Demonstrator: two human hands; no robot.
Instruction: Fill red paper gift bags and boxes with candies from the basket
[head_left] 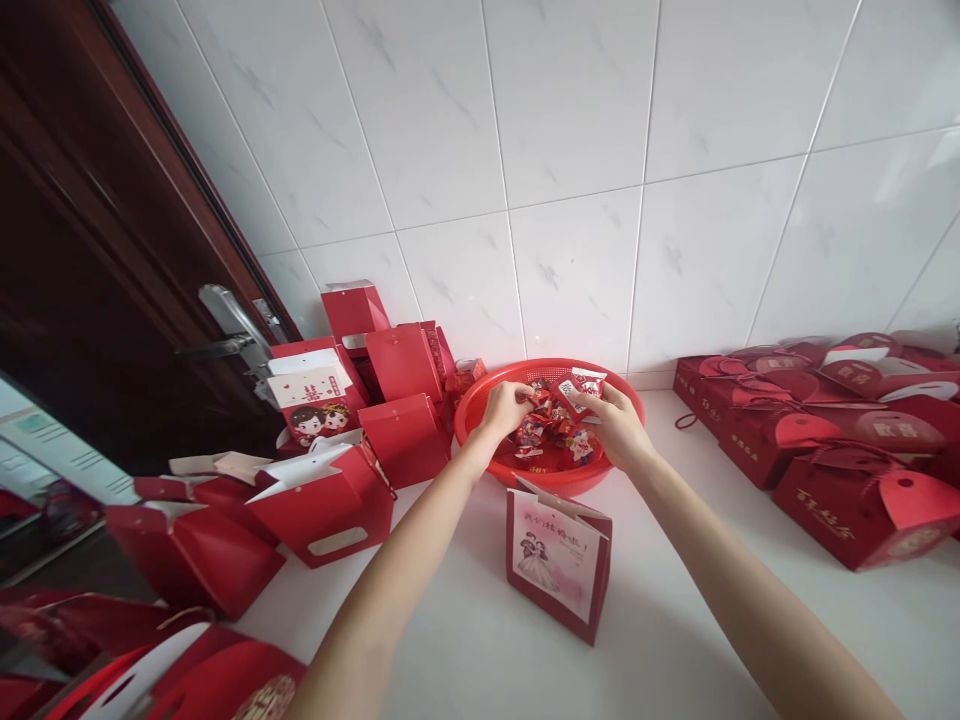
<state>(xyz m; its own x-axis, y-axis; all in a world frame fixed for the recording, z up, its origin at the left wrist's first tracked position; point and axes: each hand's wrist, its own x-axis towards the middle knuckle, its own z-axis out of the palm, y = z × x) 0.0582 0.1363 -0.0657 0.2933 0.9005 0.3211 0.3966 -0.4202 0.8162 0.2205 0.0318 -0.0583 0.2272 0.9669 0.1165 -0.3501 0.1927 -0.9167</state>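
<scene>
A round red plastic basket [559, 486] stands against the tiled wall, with many wrapped candies [559, 430] inside. Over its left part, my left hand [508, 408] has its fingers pinched together among the candies; what they hold, if anything, is too small to name. My right hand [616, 425] is at the basket's right side, its fingers closed on red and white wrapped candy [583, 388]. In front of the basket, between my forearms, a red gift box [559, 560] with a drawn couple on its pale front stands upright.
Several red gift boxes [405, 440] crowd the left side, some with open tops, beside a dark door [97, 250] with a metal handle. Several closed red boxes [862, 500] with cord handles line the right side of the white table [675, 620].
</scene>
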